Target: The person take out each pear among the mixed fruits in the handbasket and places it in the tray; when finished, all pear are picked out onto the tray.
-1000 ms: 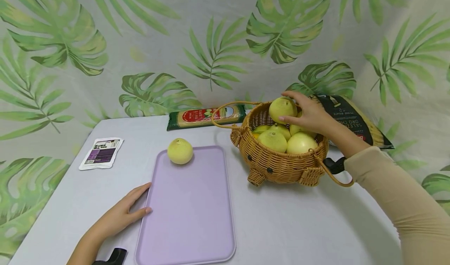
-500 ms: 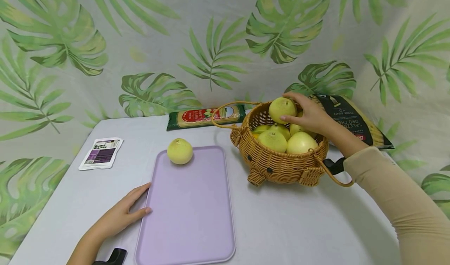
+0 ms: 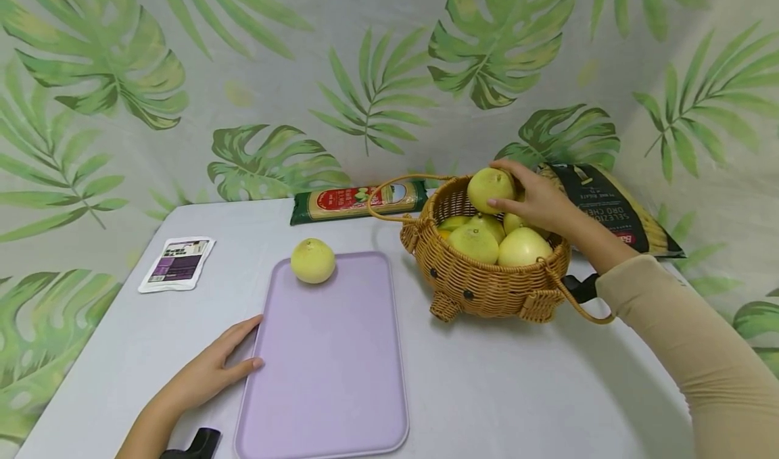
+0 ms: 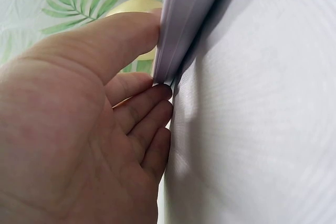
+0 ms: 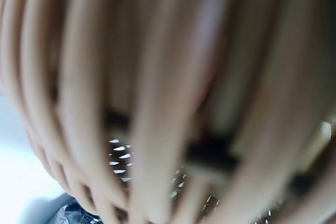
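My right hand holds a yellow-green pomelo above the far side of a brown wicker basket, thumb on its near side. Other pomelos, such as a pale one, fill the basket below. Blurred wicker strands fill the right wrist view, hiding that hand. My left hand rests at the left edge of a lilac tray. In the left wrist view its thumb and fingertips touch the tray's rim, fingers fairly straight. One pomelo sits on the tray's far left corner.
A green and red pasta packet lies along the back of the white table. Behind the basket leans a black pasta bag. A white and purple sachet lies at the left. The basket's looped handle sticks out to the right.
Hands, pomelos, basket and tray keep nearly the same places; the whole head view shifts only slightly. The right hand stays on the same pomelo.
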### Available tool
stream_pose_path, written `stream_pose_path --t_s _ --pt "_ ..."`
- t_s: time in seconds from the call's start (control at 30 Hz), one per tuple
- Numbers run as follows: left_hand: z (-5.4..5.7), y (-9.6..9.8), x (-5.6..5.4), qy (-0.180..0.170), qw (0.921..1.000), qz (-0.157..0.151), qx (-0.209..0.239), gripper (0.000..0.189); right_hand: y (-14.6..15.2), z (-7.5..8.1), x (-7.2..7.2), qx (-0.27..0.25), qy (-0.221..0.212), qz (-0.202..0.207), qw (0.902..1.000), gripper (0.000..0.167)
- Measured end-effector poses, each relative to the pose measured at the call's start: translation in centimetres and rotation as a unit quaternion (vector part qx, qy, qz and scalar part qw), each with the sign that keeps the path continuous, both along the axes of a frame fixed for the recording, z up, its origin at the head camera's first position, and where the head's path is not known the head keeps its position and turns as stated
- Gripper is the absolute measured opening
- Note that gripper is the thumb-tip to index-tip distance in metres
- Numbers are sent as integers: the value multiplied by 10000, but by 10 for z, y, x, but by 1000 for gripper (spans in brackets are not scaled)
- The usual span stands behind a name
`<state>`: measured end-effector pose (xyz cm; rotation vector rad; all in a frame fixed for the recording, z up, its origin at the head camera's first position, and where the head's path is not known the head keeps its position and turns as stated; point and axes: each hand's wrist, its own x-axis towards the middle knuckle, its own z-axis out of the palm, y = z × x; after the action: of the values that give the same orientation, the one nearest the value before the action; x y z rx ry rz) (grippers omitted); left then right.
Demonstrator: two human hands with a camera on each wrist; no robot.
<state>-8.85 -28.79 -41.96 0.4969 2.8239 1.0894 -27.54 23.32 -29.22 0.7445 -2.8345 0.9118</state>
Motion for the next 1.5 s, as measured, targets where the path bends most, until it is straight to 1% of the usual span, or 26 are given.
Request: stream_pose_path --t_s 0.2,0.3,0.47,0.6,0.67,0.8,0.87,0.93,1.03,1.2,1.3,1.37,1.43,1.5 --pt "0 1 -1 -60 10000 19 -7 67 -2 2 7 -290 411 21 9987 65" --pt "0 1 -1 -94 9999 35 -8 68 -4 11 15 -526 601 7 9968 64" --pt "-1 0 -1 -75 10000 34 1 68 -7 28 32 -1044 774 75 9915 63" --pt "0 0 0 -101 9999 40 16 68 -10 39 48 -1463 869 87 9854 64" --pt "0 0 -1 -113 9999 33 16 68 -13 43 57 -1718 905 177 9808 64" --pt "0 -1 -1 -81 10000 16 12 67 -27 46 76 -2283 897 656 9672 64" --pt "0 -1 -1 -66 10000 12 19 67 -37 44 84 -2562 852 959 9581 64" --pt "0 -1 -1 -52 10000 9 21 67 -49 38 92 -2808 705 1185 9498 64" --pt "0 -1 -1 -53 10000 10 12 67 -69 27 101 -3016 390 1347 9431 62" --pt "0 -1 -1 -71 10000 7 -8 68 -104 5 109 -3063 -181 1490 9400 61" --pt "0 0 -1 -57 10000 -13 8 68 -125 -4 113 -3122 -546 1507 9364 61" --pt "0 0 -1 -29 10000 -25 20 67 -140 -7 115 -3102 -639 1387 9383 60" --pt "1 0 -1 3 10000 -22 16 67 -155 -11 115 -3148 -705 1290 9377 59" --pt "1 1 -1 30 10000 -33 27 67 -169 -21 110 -3239 -778 1146 9359 59"
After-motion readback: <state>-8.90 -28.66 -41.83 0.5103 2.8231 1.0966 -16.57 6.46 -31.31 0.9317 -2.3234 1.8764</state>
